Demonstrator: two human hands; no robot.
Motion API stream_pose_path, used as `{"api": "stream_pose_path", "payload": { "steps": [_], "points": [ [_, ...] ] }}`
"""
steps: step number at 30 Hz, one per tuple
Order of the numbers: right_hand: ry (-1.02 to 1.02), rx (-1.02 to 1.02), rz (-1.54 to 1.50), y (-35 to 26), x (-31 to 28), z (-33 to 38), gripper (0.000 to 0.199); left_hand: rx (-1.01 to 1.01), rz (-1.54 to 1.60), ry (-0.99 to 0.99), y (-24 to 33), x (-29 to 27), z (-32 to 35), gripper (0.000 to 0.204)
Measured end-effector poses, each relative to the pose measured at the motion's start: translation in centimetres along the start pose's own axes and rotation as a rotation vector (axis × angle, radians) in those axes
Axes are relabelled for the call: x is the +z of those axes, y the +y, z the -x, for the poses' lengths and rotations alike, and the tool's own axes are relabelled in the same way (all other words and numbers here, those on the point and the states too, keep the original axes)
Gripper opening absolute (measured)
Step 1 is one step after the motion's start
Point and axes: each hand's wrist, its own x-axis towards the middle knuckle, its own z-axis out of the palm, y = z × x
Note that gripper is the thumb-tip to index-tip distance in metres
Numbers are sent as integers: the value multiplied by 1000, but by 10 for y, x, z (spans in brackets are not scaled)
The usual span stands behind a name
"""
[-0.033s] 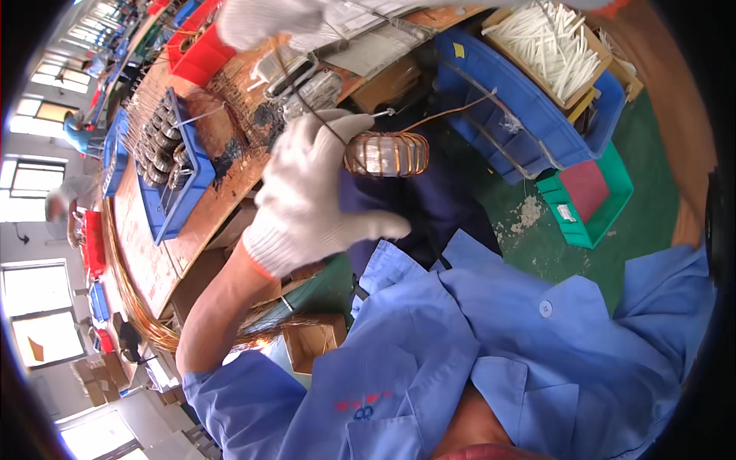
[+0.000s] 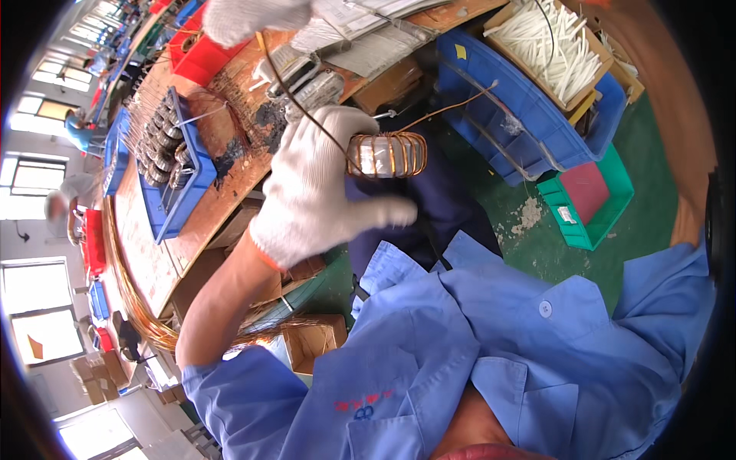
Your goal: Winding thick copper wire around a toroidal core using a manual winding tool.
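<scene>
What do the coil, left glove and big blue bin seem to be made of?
Coil: likely copper, with glossy orange-brown strands; the shiny pale core is of unclear material. Left glove: probably knitted cotton or a blend, matte white with fine ribbing. Big blue bin: apparently plastic, smooth and evenly coloured.

1. Over on the worker's (image 2: 429,330) left, a tray (image 2: 201,188) of cores (image 2: 157,146) sits on the bench (image 2: 180,257), a bin (image 2: 218,61) beyond it.
2. Just right of the left hand (image 2: 310,188): the coil (image 2: 387,156).
3. Right again, a crate (image 2: 479,126), with a carton (image 2: 590,88) of strips (image 2: 544,46) on top.
4. Beside that crate, a smaller box (image 2: 576,231) on the floor (image 2: 529,253).
</scene>
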Motion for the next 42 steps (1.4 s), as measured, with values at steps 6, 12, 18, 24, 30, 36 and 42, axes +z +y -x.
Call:
{"api": "stream_pose_path", "payload": {
  "steps": [6, 12, 18, 24, 30, 36, 42],
  "points": [
    [639, -273, 160, 4, 30, 2, 18, -162, -46, 55, -76, -8, -27, 44],
    [395, -185, -511, -32, 188, 23, 21, -500, 534, 173, -161, 14, -44, 42],
    [7, 741, -2050, -37, 368, 35, 29, -370, 487, 437, -203, 50, -32, 57],
    [972, 528, -2384, 6, 331, 23, 44, -394, 363, 462, -191, 53, -35, 41],
    [376, 129, -1045, -61, 273, 7, 43, -296, 347, 519, -182, 59, -38, 40],
    [698, 536, -582, -1, 299, 22, 48, -303, 404, 447, -195, 62, -23, 31],
    [226, 653, -540, -25, 385, 25, 47, -361, 388, 511, -205, 72, -12, 34]
  ]
}}
